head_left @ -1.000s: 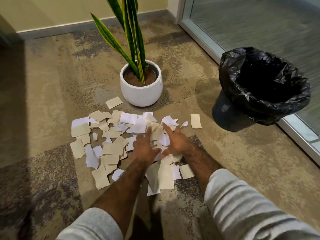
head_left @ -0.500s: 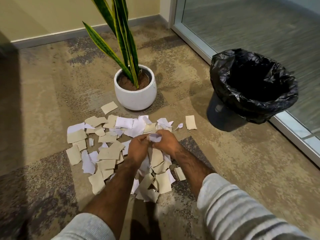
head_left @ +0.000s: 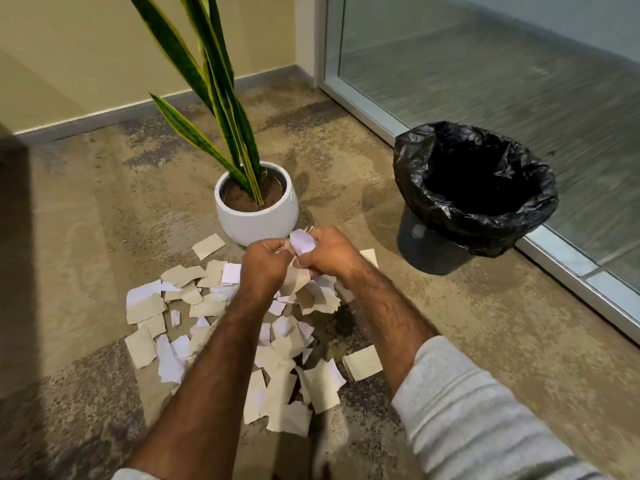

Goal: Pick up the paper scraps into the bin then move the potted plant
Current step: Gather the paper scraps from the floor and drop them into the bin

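From the head camera, I see my left hand [head_left: 265,268] and right hand [head_left: 327,252] pressed together, both clamped on a bunch of paper scraps [head_left: 303,242] lifted above the floor. More scraps [head_left: 277,368] lie scattered on the carpet [head_left: 86,237] beneath my forearms. The bin [head_left: 474,188], lined in black and open, stands ahead and to the right, nearer my right hand. The potted plant [head_left: 256,209] sits just beyond my hands, upright.

The floor [head_left: 450,341] is a mottled beige and grey carpet. Torn paper scraps [head_left: 277,382] lie scattered on it below the two hands. The white potted plant [head_left: 258,216] stands just beyond the left hand [head_left: 265,268], the black-lined bin [head_left: 474,199] farther off beyond the right hand [head_left: 332,252].
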Tool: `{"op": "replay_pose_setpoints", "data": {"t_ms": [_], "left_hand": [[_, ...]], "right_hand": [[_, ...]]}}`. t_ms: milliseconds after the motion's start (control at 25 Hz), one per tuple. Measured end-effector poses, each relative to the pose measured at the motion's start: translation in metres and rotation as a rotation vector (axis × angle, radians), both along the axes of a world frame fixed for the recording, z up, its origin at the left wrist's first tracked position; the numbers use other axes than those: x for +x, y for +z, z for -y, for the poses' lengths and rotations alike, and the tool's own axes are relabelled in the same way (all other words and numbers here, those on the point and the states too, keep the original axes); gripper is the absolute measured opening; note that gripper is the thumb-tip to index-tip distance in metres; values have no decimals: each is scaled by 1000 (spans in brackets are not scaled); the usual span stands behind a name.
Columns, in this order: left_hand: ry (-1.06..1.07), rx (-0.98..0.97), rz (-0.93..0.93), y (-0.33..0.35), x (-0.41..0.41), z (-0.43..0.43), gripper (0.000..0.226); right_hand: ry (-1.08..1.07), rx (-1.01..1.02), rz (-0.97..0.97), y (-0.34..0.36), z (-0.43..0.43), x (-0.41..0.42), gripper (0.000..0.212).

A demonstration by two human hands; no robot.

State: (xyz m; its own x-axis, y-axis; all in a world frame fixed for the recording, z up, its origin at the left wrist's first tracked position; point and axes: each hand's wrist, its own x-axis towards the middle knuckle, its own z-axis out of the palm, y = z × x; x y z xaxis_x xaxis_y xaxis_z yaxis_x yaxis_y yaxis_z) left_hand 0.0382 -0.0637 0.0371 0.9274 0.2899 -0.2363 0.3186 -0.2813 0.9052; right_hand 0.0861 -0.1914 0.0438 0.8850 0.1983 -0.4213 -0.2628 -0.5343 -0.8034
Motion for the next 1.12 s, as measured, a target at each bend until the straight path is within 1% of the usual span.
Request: {"op": "replay_pose_setpoints", "data": {"t_ms": [80, 200, 400, 480, 600, 720, 800, 840, 960, 1040, 1120], "left_hand": [[-7, -15, 14, 16, 8, 5, 22], [-1, -22, 45, 39, 16, 15, 20], [14, -16, 110, 76, 30, 31, 22], [31, 29, 140, 85, 34, 37, 23], [55, 66, 157, 94, 38, 45, 23], [59, 63, 173, 111, 46, 54, 19], [51, 43, 185, 126, 56, 62, 17], [54, 21, 187, 133, 62, 68, 16], [44, -88, 213, 155, 84, 96, 11], [38, -145, 256, 163, 100, 122, 9], [32, -141, 289, 165, 116, 152, 13]], "right_hand": [[-26, -5, 10, 22, 4, 5, 30], [-43, -62, 65, 48, 9, 10, 39], [-131, 15, 155, 79, 22, 13, 42], [-162, 36, 163, 87, 25, 15, 40], [-185, 47, 190, 98, 27, 20, 27], [-202, 66, 211, 118, 29, 27, 28], [-201, 41, 220, 136, 36, 35, 29], [-196, 18, 240, 144, 42, 40, 26], [-193, -26, 318, 169, 69, 56, 7], [-185, -111, 345, 184, 93, 70, 11], [-183, -221, 355, 195, 118, 84, 11]]}}
